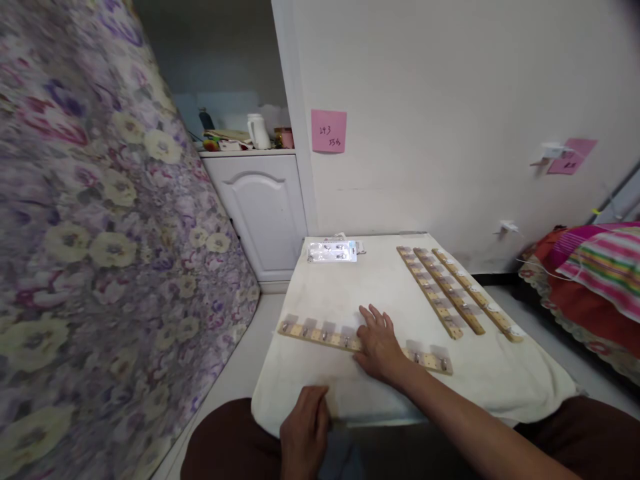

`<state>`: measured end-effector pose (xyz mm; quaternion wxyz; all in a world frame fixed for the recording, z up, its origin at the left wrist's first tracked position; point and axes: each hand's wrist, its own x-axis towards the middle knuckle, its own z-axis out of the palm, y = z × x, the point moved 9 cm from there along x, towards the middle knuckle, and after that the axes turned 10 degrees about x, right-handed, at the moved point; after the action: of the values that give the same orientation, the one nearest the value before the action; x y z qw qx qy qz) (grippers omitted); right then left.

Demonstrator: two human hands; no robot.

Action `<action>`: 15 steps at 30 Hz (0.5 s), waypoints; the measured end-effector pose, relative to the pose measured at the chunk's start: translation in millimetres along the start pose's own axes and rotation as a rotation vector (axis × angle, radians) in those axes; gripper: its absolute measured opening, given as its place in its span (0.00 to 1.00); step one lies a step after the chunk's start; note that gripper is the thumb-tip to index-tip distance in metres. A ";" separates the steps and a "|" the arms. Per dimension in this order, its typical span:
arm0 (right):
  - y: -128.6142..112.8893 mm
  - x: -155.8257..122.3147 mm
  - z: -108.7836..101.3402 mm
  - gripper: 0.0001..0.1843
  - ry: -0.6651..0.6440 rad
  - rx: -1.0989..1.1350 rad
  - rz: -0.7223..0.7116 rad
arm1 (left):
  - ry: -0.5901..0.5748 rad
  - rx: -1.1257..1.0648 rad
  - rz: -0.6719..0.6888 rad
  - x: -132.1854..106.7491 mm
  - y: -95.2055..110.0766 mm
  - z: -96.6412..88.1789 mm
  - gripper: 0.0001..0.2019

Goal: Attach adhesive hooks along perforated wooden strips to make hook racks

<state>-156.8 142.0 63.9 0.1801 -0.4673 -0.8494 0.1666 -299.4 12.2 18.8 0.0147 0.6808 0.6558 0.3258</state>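
A wooden strip (313, 331) with a row of small metal hooks on clear backings lies across the front half of the cloth-covered table (340, 293). Over its right-centre part rests my right hand (379, 343), fingers spread, palm down; it hides that stretch of the strip, and whether it presses on the wood I cannot tell. My left hand (306, 423) is closed at the table's front edge, near the strip but apart from it. Its fingers curl inward, so their inside is hidden.
Three similar strips (430, 291) (449, 290) (477, 293) lie side by side on the right. A clear package of hooks (331, 251) sits at the back left. Floral curtain (115, 267) hangs on the left; a bed (595, 273) stands on the right.
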 end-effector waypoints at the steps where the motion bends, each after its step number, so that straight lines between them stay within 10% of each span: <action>1: 0.2 2.4 3.9 0.20 -0.007 -0.014 0.003 | -0.005 0.000 -0.006 -0.2 -1.2 1.1 0.11; 15: -0.2 20.8 23.1 0.19 -0.109 -0.108 0.025 | 0.030 -0.035 -0.023 -1.3 -1.5 -4.6 0.11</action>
<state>-178.0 156.9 46.7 0.1062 -0.4771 -0.8598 0.1478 -302.8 9.4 21.2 0.0206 0.6679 0.6580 0.3473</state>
